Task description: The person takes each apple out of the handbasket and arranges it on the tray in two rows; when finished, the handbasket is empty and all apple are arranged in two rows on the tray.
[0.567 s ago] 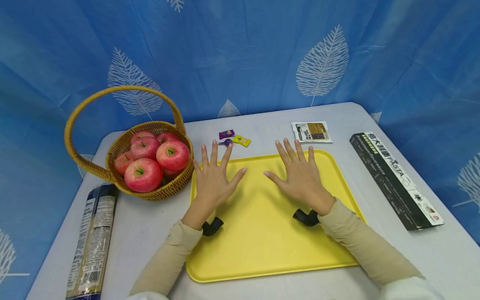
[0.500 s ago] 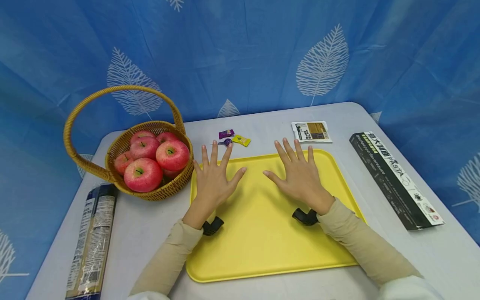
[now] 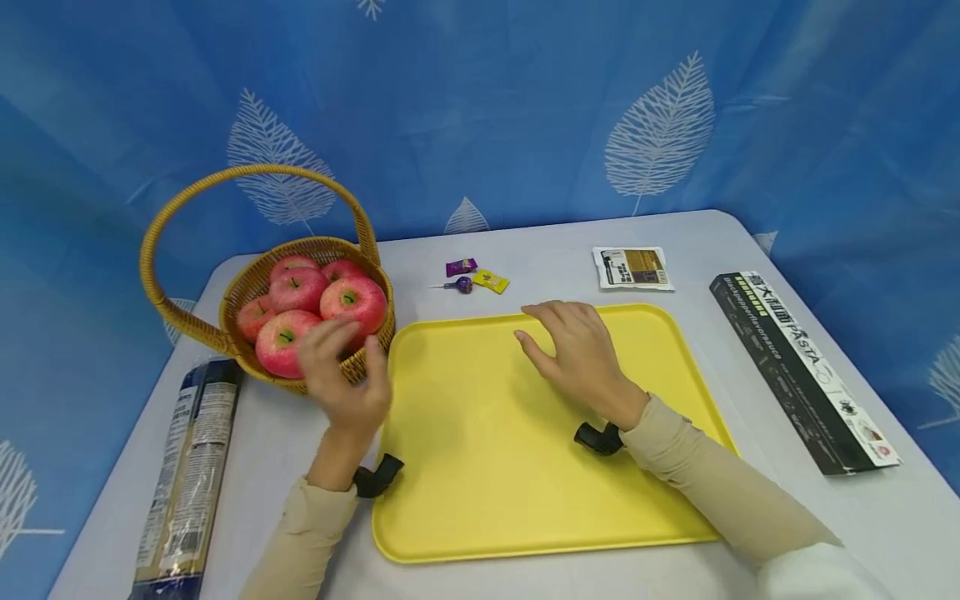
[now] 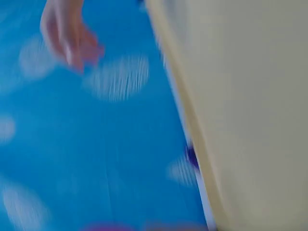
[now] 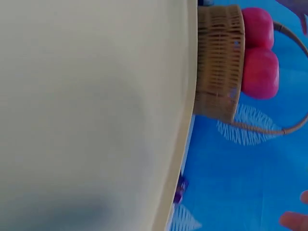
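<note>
In the head view my left hand [image 3: 345, 383], blurred, is raised at the front of the wicker basket [image 3: 375, 371], its bent fingers overlapping the red apples [image 3: 298, 289]; nothing shows in its grasp. My right hand [image 3: 581, 354] hovers over the yellow tray [image 3: 480, 517] with its fingers loosely bent and thumb apart, holding nothing. The right wrist view shows the basket [image 5: 219, 62] from the side with two apples [image 5: 260, 72] above its rim, and fingertips [image 5: 294, 220] at the lower right edge. The right hand [image 4: 72, 36] appears blurred in the left wrist view.
Behind the tray lie a purple candy [image 3: 461, 267], a yellow candy [image 3: 491, 281] and a lollipop [image 3: 462, 285]. A flat white-and-brown packet [image 3: 633, 268] is at the back right. A long pasta box [image 3: 802, 367] lies on the right, a long clear-and-blue package [image 3: 187, 475] on the left.
My left hand has moved left from over the tray to the basket front, its spread fingers now bent. The right hand has stayed over the tray, its fingers drawn together and bent.
</note>
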Tool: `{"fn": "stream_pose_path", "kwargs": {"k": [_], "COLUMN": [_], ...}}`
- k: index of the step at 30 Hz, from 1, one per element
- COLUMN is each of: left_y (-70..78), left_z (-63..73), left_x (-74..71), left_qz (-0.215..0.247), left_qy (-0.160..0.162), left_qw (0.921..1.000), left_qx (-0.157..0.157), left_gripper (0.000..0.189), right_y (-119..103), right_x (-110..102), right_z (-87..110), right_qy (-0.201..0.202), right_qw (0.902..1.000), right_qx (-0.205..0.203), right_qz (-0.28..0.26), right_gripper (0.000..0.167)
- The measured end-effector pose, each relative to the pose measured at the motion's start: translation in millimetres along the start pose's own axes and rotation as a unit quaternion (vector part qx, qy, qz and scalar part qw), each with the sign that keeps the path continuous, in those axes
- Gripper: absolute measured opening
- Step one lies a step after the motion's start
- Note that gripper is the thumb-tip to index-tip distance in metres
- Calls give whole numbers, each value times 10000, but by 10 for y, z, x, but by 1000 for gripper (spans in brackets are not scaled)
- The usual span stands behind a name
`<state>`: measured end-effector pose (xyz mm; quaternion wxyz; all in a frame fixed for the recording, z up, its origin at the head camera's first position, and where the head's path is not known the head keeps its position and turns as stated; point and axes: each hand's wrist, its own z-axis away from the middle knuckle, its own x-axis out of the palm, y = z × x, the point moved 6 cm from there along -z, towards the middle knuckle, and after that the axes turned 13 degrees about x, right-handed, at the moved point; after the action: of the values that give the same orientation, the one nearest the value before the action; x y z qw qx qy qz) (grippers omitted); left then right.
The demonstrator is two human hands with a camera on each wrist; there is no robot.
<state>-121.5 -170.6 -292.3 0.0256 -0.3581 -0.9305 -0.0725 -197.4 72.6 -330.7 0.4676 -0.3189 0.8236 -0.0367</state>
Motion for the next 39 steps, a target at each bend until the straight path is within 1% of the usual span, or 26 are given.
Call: {"fn": "stream_pose_path", "kwargs": {"k": [1, 2, 3, 4, 6, 8, 9, 10, 12, 14, 17, 19, 21, 24, 27, 29, 31, 32, 34, 37, 39], "left_y": [-96, -209, -322, -434, -640, -813, -878, -937, -1036, -1111, -1220, -1295, -1357, -1422, -1434, -1435, -1435, -1436, -1436, -1429, -1407], "left_z": [-41, -66, -76, -73, -17, 88, 143, 200, 296, 373, 494, 589, 668, 751, 772, 768, 762, 762, 769, 781, 770], "left_x": [-137, -264, -383, -489, -647, -747, -773, -787, -797, -795, -783, -784, -790, -823, -854, -874, -896, -907, -928, -966, -994], "left_qz": [-176, -417, -704, -971, -1358, -1535, -1516, -1475, -1229, -967, -466, -280, -188, -203, -247, -270, -319, -354, -433, -526, -561], "left_qy": [399, 655, 784, 830, 697, 489, 382, 259, 56, -199, -531, -774, -943, -1039, -1022, -976, -962, -967, -1022, -1140, -1189], "left_qw": [9986, 9944, 9878, 9791, 9589, 9384, 9296, 9216, 9147, 9117, 9076, 9001, 8937, 8916, 8941, 8966, 8978, 8969, 8927, 8844, 8801], "left_qx": [-312, -715, -1149, -1582, -2392, -3056, -3336, -3581, -3850, -3987, -4138, -4279, -4382, -4404, -4353, -4311, -4285, -4301, -4367, -4496, -4562], "left_gripper": [20, 21, 23, 26, 30, 32, 32, 32, 31, 34, 40, 44, 46, 45, 42, 41, 41, 41, 41, 42, 42], "right_y": [-65, -132, -198, -266, -404, -543, -609, -673, -803, -920, -1075, -1170, -1262, -1386, -1467, -1493, -1498, -1490, -1464, -1397, -1343], "right_x": [18, 46, 83, 126, 226, 340, 404, 474, 625, 780, 986, 1097, 1186, 1297, 1343, 1332, 1290, 1266, 1208, 1137, 1105], "right_z": [-36, -76, -119, -164, -259, -360, -411, -466, -581, -691, -847, -937, -1016, -1080, -1089, -1080, -1061, -1046, -1002, -911, -844], "right_qy": [155, 246, 289, 307, 294, 241, 185, 97, -184, -614, -1362, -1822, -2221, -2828, -3254, -3370, -3404, -3421, -3464, -3538, -3583], "right_qw": [9996, 9988, 9980, 9970, 9954, 9937, 9928, 9921, 9902, 9874, 9788, 9705, 9609, 9455, 9334, 9290, 9242, 9211, 9139, 9057, 9031], "right_qx": [-180, -319, -420, -503, -634, -748, -795, -833, -890, -860, -697, -566, -473, -435, -445, -433, -357, -305, -240, -203, -201], "right_qz": [-150, -280, -386, -493, -657, -804, -871, -935, -1057, -1179, -1364, -1474, -1581, -1556, -1445, -1469, -1693, -1833, -2102, -2327, -2360], "right_gripper": [35, 33, 32, 33, 35, 37, 39, 42, 49, 60, 77, 88, 93, 90, 78, 73, 71, 70, 68, 65, 64]}}
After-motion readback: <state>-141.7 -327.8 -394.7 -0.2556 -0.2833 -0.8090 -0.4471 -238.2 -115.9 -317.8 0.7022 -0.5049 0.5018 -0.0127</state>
